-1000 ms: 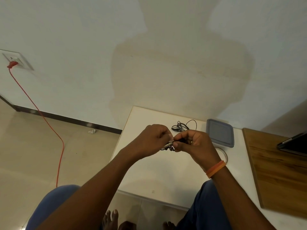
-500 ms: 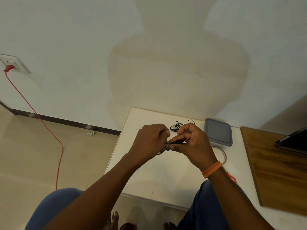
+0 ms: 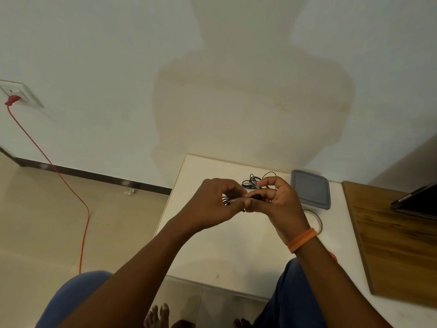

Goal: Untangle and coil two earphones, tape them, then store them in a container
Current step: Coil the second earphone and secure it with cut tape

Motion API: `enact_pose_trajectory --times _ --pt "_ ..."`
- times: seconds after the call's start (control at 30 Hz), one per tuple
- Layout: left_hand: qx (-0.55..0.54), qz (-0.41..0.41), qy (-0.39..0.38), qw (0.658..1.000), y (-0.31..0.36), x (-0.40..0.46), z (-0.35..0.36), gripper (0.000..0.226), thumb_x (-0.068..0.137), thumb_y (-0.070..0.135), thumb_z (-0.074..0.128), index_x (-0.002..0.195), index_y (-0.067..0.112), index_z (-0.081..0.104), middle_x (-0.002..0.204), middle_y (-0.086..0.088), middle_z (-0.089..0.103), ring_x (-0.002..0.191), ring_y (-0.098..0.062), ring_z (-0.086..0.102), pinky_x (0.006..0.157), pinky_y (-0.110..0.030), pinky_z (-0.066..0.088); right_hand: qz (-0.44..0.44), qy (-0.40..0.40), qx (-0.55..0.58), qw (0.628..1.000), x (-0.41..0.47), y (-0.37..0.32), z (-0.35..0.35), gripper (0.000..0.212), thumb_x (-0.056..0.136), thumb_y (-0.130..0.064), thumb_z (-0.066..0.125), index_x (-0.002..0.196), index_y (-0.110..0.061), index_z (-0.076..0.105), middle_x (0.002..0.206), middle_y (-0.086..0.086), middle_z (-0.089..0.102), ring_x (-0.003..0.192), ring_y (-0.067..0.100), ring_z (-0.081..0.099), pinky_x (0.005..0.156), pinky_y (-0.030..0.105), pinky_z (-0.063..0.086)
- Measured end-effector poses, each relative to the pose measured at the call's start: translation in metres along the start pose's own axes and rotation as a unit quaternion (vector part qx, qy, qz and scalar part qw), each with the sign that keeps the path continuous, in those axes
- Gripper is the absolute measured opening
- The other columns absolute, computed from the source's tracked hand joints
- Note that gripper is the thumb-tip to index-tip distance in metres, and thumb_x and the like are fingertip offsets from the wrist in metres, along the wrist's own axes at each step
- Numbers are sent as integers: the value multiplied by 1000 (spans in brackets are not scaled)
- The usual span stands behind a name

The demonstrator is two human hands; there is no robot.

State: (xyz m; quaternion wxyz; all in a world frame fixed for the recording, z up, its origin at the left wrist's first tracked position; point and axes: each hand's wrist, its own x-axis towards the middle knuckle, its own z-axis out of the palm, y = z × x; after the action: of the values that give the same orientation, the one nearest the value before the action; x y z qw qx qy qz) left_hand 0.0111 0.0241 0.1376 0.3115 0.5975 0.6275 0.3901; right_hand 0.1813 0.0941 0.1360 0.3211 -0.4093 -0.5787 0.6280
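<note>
White table point(image 3: 212, 252) against a pale wall: above it, left hand point(image 3: 212, 204) and right hand point(image 3: 279, 204) meet, fingers curled, pinching a dark coiled earphone point(image 3: 256, 197) between them; second earphone point(image 3: 254, 179) lies tangled behind, beside the grey-lidded container point(image 3: 311, 189) and tape roll point(image 3: 315, 220)

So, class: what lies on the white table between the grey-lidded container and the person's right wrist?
In the head view, a tape roll lies on the white table between the container and the right wrist, partly hidden by it.
</note>
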Motion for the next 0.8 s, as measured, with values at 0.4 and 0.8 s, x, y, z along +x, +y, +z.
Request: enact_pose_trajectory --times 0.4,0.8 --pt "50 -10 83 995 1 3 15 10 93 19 62 85 16 67 77 10 70 77 -7 64 75 -38 54 -122 64 -173 975 -1 6 9 35 67 -10 87 94 -15 65 79 -12 73 77 4 71 70 16 56" --pt "224 168 120 952 9 2 19 11 90 -2 63 81 3 64 74 -8 62 74 -30 55 59 -40 48 68 20 149 986 -3 8 7 20 77 8 71 95 1 72 98 25 71 83 34 72 69 33 59"
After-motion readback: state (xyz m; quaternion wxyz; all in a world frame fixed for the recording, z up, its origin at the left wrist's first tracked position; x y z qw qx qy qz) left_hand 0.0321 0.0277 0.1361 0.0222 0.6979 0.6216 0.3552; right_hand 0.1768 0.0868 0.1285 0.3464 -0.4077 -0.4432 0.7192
